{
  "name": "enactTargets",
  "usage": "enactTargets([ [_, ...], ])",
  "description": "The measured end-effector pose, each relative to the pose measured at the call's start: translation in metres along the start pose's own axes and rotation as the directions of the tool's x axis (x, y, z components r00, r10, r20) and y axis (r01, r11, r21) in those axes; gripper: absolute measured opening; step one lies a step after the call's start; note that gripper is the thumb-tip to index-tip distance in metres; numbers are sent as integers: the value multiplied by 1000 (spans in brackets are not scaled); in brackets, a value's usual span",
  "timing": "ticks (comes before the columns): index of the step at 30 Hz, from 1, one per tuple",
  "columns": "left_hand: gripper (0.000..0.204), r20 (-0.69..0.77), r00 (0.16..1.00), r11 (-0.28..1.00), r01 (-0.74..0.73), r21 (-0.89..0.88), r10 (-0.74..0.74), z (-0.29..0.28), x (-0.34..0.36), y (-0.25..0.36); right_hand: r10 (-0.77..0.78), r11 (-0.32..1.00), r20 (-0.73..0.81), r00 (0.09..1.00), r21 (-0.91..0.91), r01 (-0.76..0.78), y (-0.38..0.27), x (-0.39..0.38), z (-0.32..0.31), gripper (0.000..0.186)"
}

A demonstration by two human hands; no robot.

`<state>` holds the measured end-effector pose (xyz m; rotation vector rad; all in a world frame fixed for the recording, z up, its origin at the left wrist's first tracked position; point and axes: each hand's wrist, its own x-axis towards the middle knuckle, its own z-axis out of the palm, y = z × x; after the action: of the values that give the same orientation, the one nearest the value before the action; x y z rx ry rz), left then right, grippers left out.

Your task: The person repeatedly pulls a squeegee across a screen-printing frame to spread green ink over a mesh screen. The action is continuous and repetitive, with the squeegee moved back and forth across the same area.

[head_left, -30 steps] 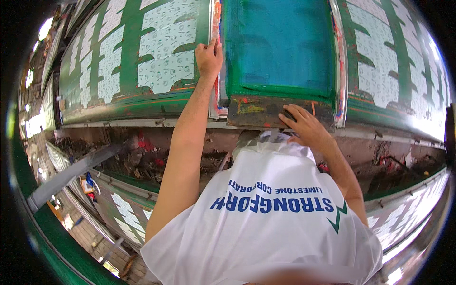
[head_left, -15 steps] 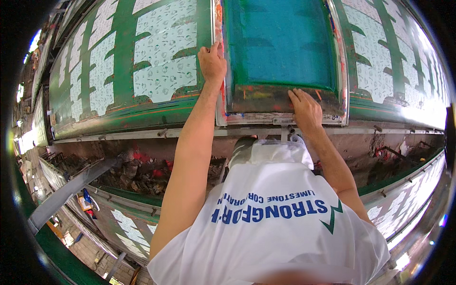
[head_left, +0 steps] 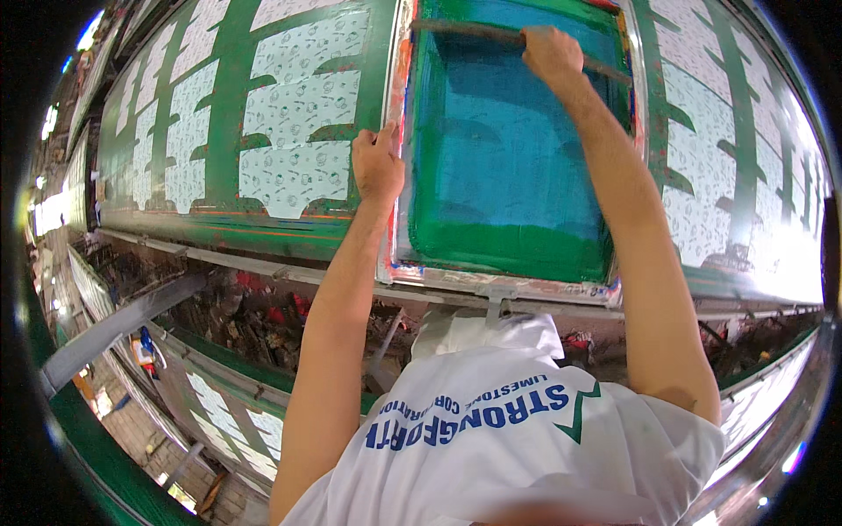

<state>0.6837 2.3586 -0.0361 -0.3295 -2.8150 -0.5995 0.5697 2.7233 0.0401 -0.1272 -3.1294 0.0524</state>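
Note:
A screen-printing frame [head_left: 504, 280] with a paint-smeared rim lies on the long green table. Its mesh [head_left: 517, 167] is blue, bordered by green. My right hand [head_left: 553, 54] is closed round the top of a squeegee [head_left: 474, 31], which spans the far part of the mesh at a slight slant. On the frame's left rail rests my left hand [head_left: 379, 167], its fingers curled against the rail. The squeegee's blade edge and the fingertips of my right hand are hidden.
Pale printed panels [head_left: 303, 114] lie in rows on the green table [head_left: 224, 131] left of the frame, and more panels [head_left: 699, 158] to its right. A metal rail [head_left: 263, 266] runs along the near table edge. Behind me stands another table with panels [head_left: 219, 408].
My right hand has moved away from me with the squeegee, from the near end of the mesh to the far part. The left hand still holds the left rail, lower in view.

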Motion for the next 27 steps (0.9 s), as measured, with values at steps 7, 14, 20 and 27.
enactTargets([
  [7, 52, -28, 999, 996, -33, 87, 36, -1, -1, 3, -191, 981, -41, 981, 31, 192, 53, 107, -9, 30],
  [14, 58, 6, 1000, 989, -18, 144, 17, -2, -2, 5, -231, 970, 17, 973, 88, 228, 80, 154, -21, 35],
  [20, 57, 63, 998, 983, 0, 184, -12, -2, 0, 6, -280, 959, 49, 959, -20, 281, 74, 150, -10, 38],
  [27, 54, 6, 999, 984, -42, 172, 41, -1, -1, 5, -330, 943, 201, 922, 110, 314, 44, 42, -21, 29],
])
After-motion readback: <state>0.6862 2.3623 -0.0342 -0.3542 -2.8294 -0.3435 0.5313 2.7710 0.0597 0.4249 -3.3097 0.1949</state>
